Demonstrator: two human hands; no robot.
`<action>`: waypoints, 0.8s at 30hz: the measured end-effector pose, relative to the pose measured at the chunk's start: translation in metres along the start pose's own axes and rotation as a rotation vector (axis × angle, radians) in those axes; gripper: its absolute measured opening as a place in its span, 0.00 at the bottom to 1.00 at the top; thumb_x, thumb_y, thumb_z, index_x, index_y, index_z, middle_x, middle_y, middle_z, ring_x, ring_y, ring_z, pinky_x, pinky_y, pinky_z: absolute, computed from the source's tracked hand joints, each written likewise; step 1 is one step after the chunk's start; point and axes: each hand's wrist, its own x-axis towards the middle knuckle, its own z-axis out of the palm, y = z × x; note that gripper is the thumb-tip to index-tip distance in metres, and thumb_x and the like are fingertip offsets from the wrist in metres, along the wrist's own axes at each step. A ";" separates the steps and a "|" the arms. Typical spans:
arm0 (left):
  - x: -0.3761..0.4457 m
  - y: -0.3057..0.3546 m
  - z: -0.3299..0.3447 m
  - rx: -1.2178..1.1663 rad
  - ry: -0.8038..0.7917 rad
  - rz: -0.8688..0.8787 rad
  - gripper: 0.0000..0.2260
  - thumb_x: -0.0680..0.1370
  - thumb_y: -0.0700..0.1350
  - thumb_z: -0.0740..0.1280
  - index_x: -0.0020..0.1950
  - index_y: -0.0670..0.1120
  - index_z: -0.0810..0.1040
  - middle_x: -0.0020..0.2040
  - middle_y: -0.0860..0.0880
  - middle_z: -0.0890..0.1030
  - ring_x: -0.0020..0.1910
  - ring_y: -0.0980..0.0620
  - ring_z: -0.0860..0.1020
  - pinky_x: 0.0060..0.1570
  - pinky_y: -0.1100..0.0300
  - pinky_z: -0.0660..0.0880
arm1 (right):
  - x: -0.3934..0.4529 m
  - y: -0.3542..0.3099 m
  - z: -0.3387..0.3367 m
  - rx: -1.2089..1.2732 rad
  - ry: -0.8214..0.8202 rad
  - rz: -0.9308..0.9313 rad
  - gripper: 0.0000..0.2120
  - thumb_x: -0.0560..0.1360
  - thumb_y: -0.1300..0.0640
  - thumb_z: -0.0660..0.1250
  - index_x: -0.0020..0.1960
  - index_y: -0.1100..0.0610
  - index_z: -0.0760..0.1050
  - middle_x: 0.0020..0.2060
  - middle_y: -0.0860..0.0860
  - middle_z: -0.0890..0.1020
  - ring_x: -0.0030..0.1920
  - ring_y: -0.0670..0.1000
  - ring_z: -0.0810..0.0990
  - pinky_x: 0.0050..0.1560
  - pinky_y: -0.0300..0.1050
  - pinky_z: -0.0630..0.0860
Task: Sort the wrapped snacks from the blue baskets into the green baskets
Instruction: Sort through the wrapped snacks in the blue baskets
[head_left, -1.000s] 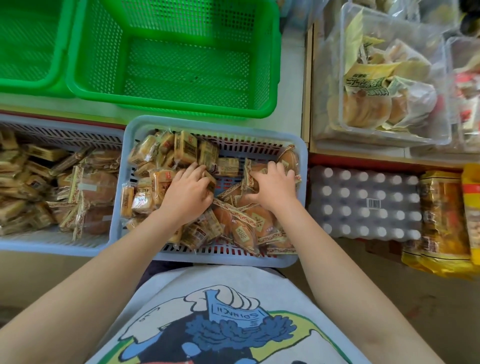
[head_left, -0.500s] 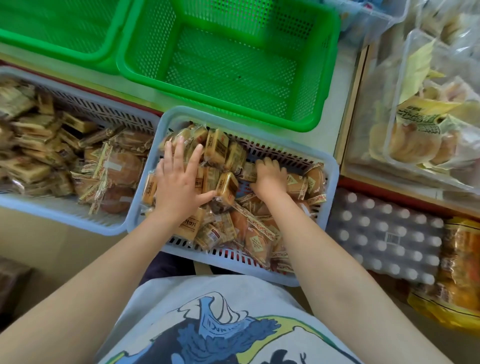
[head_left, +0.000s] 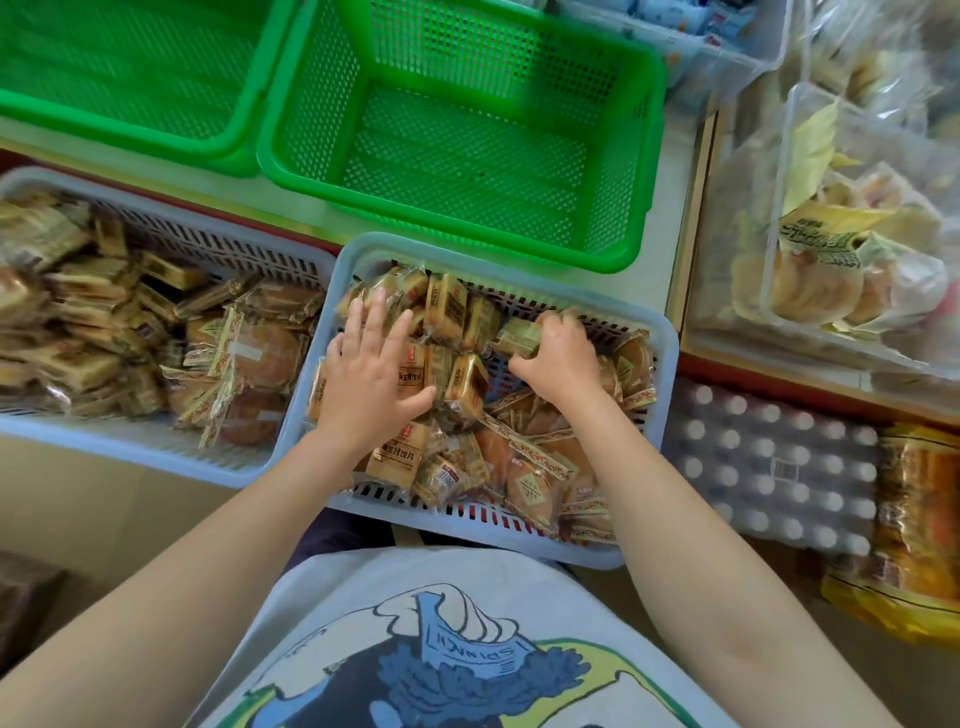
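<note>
A blue basket (head_left: 667, 364) in front of me is heaped with wrapped snacks (head_left: 452, 312), both square packs and round cakes. My left hand (head_left: 366, 374) lies flat on the square packs at the basket's left side, fingers straight and spread. My right hand (head_left: 558, 356) is curled round a small square snack pack (head_left: 522, 336) near the far right of the basket. A second blue basket (head_left: 156, 447) full of snacks stands to the left. Behind them are two green baskets, one (head_left: 652, 156) straight ahead with nothing inside, another (head_left: 104, 124) to its left.
Clear plastic bins (head_left: 779, 249) with bagged pastries stand on a shelf at the right. Below them lies a shrink-wrapped pack of bottles (head_left: 769, 467) and yellow snack bags (head_left: 914, 525). My white printed shirt (head_left: 441, 649) fills the bottom.
My left hand opened from curled to flat and slid toward the basket's far left. My right hand moved toward the far side and closed round a square pack. The camera view shifted left.
</note>
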 end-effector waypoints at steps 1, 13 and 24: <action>0.000 -0.001 -0.002 -0.034 0.002 0.010 0.39 0.76 0.64 0.64 0.81 0.50 0.52 0.82 0.46 0.44 0.80 0.44 0.42 0.75 0.40 0.54 | -0.003 -0.003 -0.001 -0.001 0.017 0.020 0.32 0.76 0.44 0.68 0.71 0.62 0.67 0.70 0.60 0.69 0.69 0.60 0.68 0.66 0.55 0.70; -0.019 -0.057 -0.062 -0.860 0.097 -0.241 0.07 0.80 0.46 0.66 0.55 0.56 0.80 0.58 0.55 0.79 0.59 0.55 0.77 0.62 0.50 0.75 | -0.072 -0.077 -0.012 1.204 -0.247 0.218 0.12 0.82 0.51 0.58 0.52 0.54 0.78 0.42 0.54 0.83 0.41 0.51 0.79 0.39 0.45 0.72; -0.022 -0.093 -0.080 -1.213 -0.255 -0.277 0.16 0.75 0.42 0.75 0.61 0.47 0.78 0.52 0.46 0.85 0.50 0.48 0.84 0.44 0.58 0.82 | -0.087 -0.153 0.001 1.044 -0.398 0.127 0.11 0.83 0.52 0.61 0.54 0.53 0.81 0.47 0.53 0.86 0.40 0.52 0.85 0.45 0.48 0.82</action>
